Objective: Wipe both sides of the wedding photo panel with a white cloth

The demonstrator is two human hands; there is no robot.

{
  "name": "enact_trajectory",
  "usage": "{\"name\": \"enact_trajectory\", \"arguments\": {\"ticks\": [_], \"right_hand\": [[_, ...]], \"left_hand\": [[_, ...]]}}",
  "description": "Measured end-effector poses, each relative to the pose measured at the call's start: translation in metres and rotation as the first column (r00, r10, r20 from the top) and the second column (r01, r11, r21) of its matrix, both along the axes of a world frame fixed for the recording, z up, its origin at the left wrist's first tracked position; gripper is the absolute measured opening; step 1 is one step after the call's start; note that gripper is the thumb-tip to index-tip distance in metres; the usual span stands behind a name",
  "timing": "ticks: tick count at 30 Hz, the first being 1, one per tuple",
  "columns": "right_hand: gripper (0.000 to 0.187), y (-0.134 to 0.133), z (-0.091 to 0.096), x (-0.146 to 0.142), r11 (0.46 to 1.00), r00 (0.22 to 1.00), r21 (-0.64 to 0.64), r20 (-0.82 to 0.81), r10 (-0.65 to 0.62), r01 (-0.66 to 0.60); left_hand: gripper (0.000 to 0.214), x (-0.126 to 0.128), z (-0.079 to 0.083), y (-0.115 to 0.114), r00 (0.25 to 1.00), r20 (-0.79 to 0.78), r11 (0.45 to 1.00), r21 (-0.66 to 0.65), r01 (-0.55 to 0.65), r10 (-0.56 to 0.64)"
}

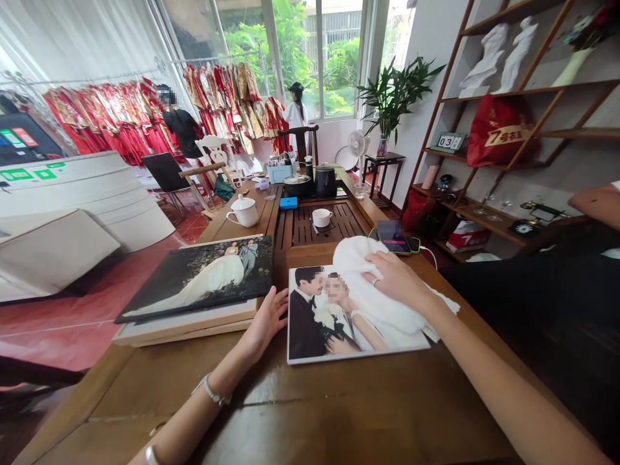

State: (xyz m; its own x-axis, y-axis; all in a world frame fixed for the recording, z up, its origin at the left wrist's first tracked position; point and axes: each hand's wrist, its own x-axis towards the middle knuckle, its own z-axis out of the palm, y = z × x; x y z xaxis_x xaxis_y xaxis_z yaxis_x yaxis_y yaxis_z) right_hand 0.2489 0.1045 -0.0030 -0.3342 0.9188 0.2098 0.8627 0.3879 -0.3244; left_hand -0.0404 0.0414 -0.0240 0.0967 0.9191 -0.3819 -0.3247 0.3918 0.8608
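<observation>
Mid-frame, your right hand (393, 274) presses the cloth (354, 253) onto the photo (306, 326); I can't tell if it pinches. Your left hand (265, 323), spread, likely keeps the photo still.

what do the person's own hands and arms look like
The left hand and right hand are gloveless, with no sleeve in view. A pale bracelet circles the left wrist; what looks like a shiny band sits farther up that arm. A slim ring shows on a right finger.
</observation>
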Motion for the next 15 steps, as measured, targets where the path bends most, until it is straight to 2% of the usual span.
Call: {"name": "enact_trajectory", "arguments": {"ticks": [3, 6, 8, 10, 12, 15], "right_hand": [[0.016, -0.001, 0.009, 0.010, 0.995, 0.993, -0.093, 0.118, -0.015, 0.026], [0.011, -0.011, 0.027, 0.022, 0.963, 0.984, -0.261, 0.146, 0.105, -0.064], [0.018, -0.018, 0.038, 0.029, 0.913, 0.970, -0.378, 0.120, 0.210, -0.151], [0.027, -0.023, 0.045, 0.032, 0.828, 0.949, -0.504, 0.044, 0.311, -0.248], [0.032, -0.027, 0.047, 0.030, 0.715, 0.920, -0.609, -0.066, 0.387, -0.345], [0.038, -0.033, 0.044, 0.016, 0.535, 0.850, -0.690, -0.236, 0.470, -0.487]], "left_hand": [[0.057, 0.001, 0.002, -0.001, 1.000, -0.004, 1.000, 0.003, 0.006, -0.006], [0.057, 0.003, 0.005, -0.003, 1.000, -0.022, 1.000, -0.008, 0.001, -0.001], [0.057, 0.004, 0.007, -0.003, 1.000, -0.030, 1.000, -0.008, -0.001, 0.001], [0.057, 0.004, 0.006, -0.003, 0.999, -0.038, 1.000, -0.005, 0.005, -0.006], [0.057, 0.003, 0.005, -0.003, 0.999, -0.042, 1.000, -0.004, 0.011, -0.011], [0.057, 0.002, 0.004, -0.003, 0.999, -0.041, 1.000, -0.009, 0.011, -0.011]]}}
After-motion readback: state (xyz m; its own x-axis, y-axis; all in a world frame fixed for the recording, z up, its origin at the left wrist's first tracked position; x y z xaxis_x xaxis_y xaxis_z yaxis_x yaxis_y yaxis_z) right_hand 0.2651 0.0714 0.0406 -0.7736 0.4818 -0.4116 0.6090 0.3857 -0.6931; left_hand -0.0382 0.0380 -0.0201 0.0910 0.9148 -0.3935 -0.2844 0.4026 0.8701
